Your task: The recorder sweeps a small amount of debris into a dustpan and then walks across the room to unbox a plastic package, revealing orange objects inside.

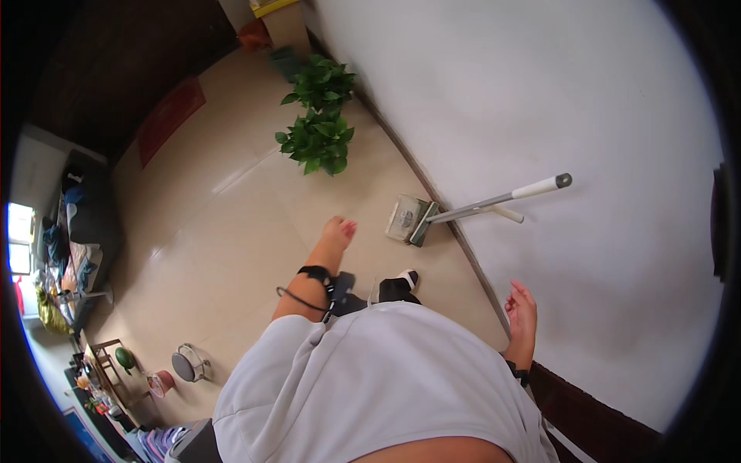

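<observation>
My left hand (340, 231) hangs over the tiled floor with its fingers loosely curled; nothing shows in it, but its palm side is partly hidden. Close to the white wall (579, 116), my right hand (523, 309) is empty, its fingers bent and somewhat apart. Ahead, between the hands, a long-handled dustpan (402, 217) stands on the floor by the baseboard. A broom with a green head (425, 224) is set against it, and a grey and white handle (538, 188) leans towards the wall. Neither hand touches them. A shoe (410, 279) shows below the shirt.
Two leafy green plants (318, 142) stand further along the wall, with a dark green bin (285, 62) behind. A red mat (172, 121) lies across the floor. To the left are a round stool (185, 366), a pink bucket (161, 383), a watermelon (124, 359) and a cluttered sofa (87, 231).
</observation>
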`<state>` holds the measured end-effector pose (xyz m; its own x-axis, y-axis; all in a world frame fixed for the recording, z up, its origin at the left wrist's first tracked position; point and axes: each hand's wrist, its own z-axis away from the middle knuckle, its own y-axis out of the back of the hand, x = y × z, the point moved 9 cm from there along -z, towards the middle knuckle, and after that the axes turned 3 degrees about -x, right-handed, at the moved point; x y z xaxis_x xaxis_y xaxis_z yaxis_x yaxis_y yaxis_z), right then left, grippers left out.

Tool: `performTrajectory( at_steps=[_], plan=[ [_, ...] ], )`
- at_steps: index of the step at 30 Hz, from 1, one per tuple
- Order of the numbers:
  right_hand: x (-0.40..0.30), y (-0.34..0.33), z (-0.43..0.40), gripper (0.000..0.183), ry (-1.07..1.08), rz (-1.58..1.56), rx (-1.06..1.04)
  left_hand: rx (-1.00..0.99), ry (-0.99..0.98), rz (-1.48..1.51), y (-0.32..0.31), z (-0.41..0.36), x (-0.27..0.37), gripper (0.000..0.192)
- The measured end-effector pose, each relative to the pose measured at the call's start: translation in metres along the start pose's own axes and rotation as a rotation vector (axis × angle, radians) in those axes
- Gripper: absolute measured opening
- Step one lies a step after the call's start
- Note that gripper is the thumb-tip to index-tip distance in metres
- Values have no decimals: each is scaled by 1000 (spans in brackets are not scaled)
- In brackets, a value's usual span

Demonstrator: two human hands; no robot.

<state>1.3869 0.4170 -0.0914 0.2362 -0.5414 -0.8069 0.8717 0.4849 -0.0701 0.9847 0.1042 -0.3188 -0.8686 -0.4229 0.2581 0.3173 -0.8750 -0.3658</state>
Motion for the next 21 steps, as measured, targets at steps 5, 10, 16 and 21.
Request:
performTrajectory(
  at_steps=[5,10,16,21],
  plan=[
    [17,-85,7,33,25,59,-104,176,-138,84,188,25,88,21],
    [35,-180,18,33,16,125,-240,401,-214,368,356,62,120,28],
    [35,-263,28,30,-3,197,-314,448,-356,398,456,126,136,31],
    [22,-306,28,27,15,284,-412,517,-424,465,516,161,116,32]
  ],
)
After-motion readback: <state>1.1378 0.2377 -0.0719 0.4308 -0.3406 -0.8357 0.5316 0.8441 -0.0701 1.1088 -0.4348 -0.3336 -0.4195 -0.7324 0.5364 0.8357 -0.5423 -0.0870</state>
